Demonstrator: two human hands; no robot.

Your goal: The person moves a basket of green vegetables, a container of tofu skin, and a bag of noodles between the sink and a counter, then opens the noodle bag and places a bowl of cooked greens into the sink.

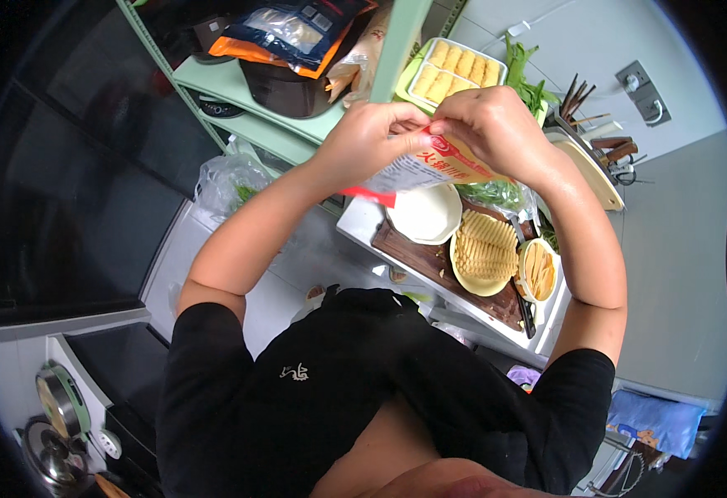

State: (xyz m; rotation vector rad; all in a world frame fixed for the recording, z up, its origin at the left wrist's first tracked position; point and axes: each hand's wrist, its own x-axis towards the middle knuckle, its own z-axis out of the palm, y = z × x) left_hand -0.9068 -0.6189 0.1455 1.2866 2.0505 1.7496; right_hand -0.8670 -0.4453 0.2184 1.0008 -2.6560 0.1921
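My left hand (383, 138) and my right hand (493, 132) both pinch the upper edge of a printed food packet (413, 174), their fingertips close together. The red and yellow plastic packet bears writing and is held up above the counter. Below it, a white bowl (427, 216) sits partly on a dark wooden cutting board (413, 246); its contents, if any, are hard to make out. A pale yellow oval dish (485, 287) beside it holds ridged, sliced tan food (487, 248). Farther right, a small handled dish (541, 295) contains flat tan strips (536, 271).
A black-handled knife (529, 319) lies at the board's right end. Bagged greens (494, 194) are behind the dishes. A tray of yellow rolls (457, 71) and leafy greens (525, 71) stand farther back. A green metal shelf (301, 127) rises to the left, near a knife block (612, 149) at right.
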